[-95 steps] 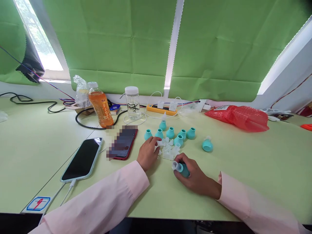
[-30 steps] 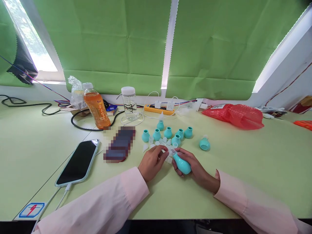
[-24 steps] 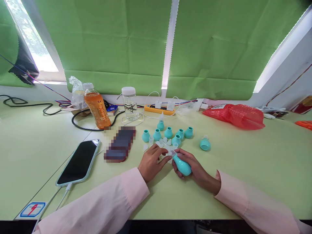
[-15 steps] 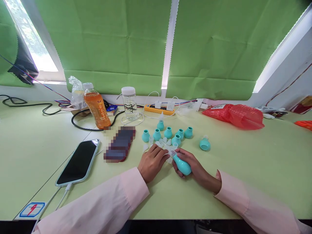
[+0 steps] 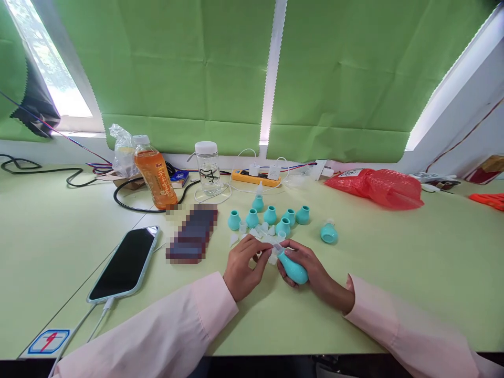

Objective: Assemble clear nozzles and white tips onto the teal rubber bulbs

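Note:
My right hand is wrapped round a turquoise squeeze bulb, which lies tilted with its neck up and to the left. A clear plastic nozzle is at the neck of this bulb. At the nozzle's outer end, my left hand is closed in a pinch, its fingertips partly hiding it. Just beyond the hands lie several small translucent tips. Several open turquoise bulbs stand behind them. One bulb with a nozzle fitted stands upright at the back.
Another turquoise bulb lies on its side at the right. On the left are a phone, a blurred dark red item and an orange drink bottle. Behind stand a clear cup, a power strip and a red bag.
My left fingers have shifted slightly and pinch nearer the bulb's neck, covering more of the nozzle. The right hand keeps its hold on the bulb. The whole view has moved slightly.

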The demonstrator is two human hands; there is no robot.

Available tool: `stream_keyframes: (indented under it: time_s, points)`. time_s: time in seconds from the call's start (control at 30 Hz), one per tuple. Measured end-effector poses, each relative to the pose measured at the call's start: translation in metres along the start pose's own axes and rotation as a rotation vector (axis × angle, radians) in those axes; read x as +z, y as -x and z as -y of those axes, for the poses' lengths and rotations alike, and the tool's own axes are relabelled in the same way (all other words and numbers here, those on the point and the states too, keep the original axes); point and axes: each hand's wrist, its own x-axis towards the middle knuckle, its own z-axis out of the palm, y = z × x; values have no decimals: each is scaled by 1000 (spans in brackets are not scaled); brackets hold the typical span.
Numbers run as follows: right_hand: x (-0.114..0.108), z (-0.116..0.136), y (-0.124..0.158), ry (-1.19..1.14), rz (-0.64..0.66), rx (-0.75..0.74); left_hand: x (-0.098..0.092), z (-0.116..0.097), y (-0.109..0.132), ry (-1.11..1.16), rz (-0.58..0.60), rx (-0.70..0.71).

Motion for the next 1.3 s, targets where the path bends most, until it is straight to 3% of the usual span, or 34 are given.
stream_keyframes:
  time_s: [0.13,0.2,0.3,0.43,0.53,0.73,0.9,1.1,1.3]
  points:
    - [-1,1,0,2,-61,-26,-2,0,-3,261,-13,-366]
    - [-3,-1,-1,-5,-116,-40,-6,6,-7,293,-61,-470]
    - [-5,-4,-1,-24,-129,-52,-11,19,-13,87,-110,-365]
    - [-5,-8,-1,29,-62,-19,-7,31,-10,-156,-5,-150]
    - [-3,-7,2,122,-92,-40,0,37,-3,-253,66,-78]
    - [1,0,3,232,-66,-62,4,45,0,-226,123,-89]
    - [2,-6,3,296,-39,-75,-4,29,-5,-96,72,-106]
    - [6,-12,9,335,33,-100,-10,-2,-3,-95,325,-64]
    - [8,-10,11,403,-44,-168,-2,-3,0,-216,378,-167]
